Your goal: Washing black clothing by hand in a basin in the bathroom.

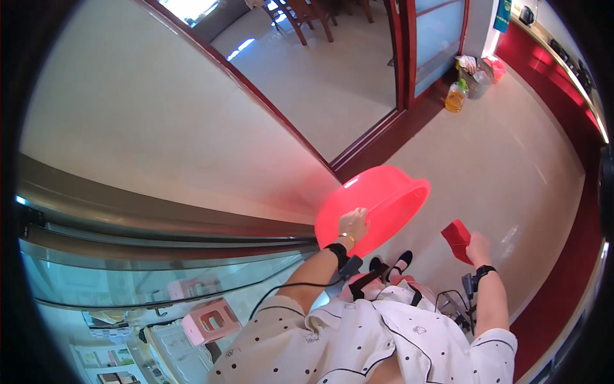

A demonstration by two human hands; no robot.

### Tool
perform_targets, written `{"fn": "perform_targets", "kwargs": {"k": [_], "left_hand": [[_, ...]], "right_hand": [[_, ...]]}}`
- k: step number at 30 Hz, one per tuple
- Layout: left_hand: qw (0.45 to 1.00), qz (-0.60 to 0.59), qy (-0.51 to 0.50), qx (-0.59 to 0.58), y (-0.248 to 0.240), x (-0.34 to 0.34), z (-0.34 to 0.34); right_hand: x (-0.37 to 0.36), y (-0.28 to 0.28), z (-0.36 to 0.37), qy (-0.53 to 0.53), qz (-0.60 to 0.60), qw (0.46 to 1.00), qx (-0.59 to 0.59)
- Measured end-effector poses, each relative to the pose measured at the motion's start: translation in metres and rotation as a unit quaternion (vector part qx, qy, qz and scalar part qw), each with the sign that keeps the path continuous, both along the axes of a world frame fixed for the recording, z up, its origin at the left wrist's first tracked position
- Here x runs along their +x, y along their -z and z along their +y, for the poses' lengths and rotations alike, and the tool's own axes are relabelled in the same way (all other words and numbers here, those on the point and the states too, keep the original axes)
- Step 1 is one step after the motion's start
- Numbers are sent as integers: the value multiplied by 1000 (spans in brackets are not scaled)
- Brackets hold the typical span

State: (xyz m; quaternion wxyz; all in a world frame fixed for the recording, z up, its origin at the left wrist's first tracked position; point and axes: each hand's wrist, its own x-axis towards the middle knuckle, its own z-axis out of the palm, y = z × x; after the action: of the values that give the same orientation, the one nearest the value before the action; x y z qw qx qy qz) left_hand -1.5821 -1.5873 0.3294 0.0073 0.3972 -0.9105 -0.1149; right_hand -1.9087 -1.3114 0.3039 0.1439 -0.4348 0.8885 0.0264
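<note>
Head view: left hand point(353, 224) clamped on rim of red plastic basin point(374, 205), held tilted in the air over the pale tiled floor point(486, 166); right hand point(476, 246) pinching a small red packet point(457, 240). Judging by this, both things are picked up and carried, neither set down yet, and can't tell if the basin holds anything. Room: dark-red door frame point(358, 153) w/ dining chairs beyond, oil bottle point(455, 97) by a bin, glass door & pink stool point(211, 320) lower left.

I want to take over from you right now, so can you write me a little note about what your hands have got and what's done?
Left hand: gripping the rim of the red basin, held tilted above the floor.
Right hand: holding a small red packet.
Nearby: oil bottle and bin by the door frame, pink stool behind the glass on the left.
Done: both things are picked up.
Left: neither has been put down yet.
</note>
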Motion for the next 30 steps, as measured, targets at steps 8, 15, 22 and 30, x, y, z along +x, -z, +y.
{"fn": "perform_targets", "kwargs": {"k": [8,15,22,30], "left_hand": [[996,11,-92,19,22,3,-3],[988,-20,-153,30,44,-3,-2],[966,-86,-241,39,47,-30,4],[924,-110,-362,59,19,-52,9]], "right_hand": [[-65,-1,-63,-177,89,980,21],[-117,18,-108,-172,88,981,8],[-174,12,-191,-332,93,937,54],[-183,-20,-371,-515,99,848,78]]}}
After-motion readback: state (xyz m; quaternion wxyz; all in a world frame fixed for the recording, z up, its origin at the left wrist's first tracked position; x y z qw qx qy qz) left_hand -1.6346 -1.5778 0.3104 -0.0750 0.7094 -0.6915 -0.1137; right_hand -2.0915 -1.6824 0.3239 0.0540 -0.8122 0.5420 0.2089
